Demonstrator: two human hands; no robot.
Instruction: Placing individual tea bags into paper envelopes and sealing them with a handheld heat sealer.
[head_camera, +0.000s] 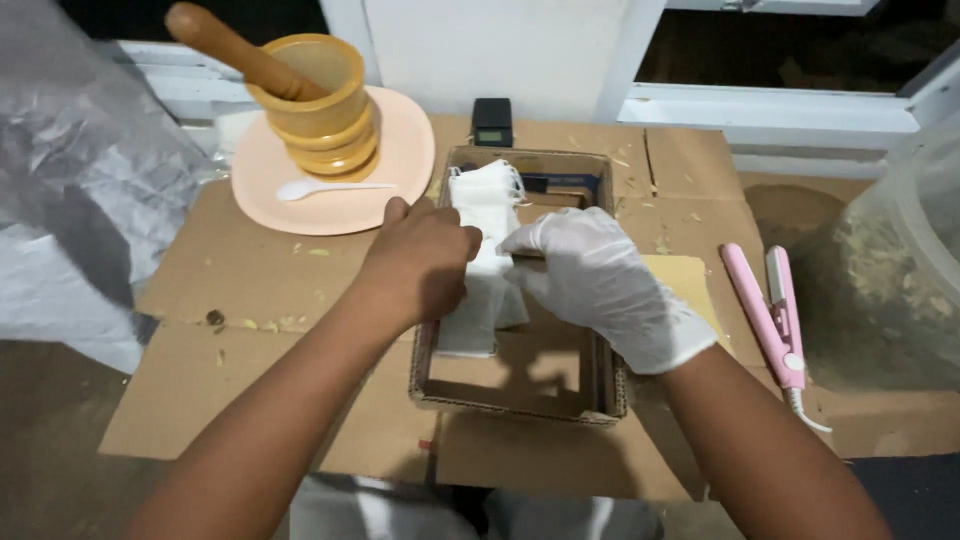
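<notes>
Over the open cardboard box (520, 395), seen from the head camera, both hands meet on a stack of small white fabric bags (487, 255). The bare left hand (420, 265) has its fingers (462, 240) curled closed on the stack's left edge, and the right hand (600, 280), in a white glove, pinches the stack's right edge with its fingers (525, 240). The bags hang between the two sets of fingers and trail down into the box. Beyond the fingers lies a small black digital scale (492, 121). Left of the left fingers, a peach plate (400, 190) carries a yellow mortar (315, 105) with a wooden pestle (235, 48) and a white plastic spoon (325, 187). Right of the gloved fingers, a pink flat iron (770, 310) lies on the cardboard-covered table (230, 270).
</notes>
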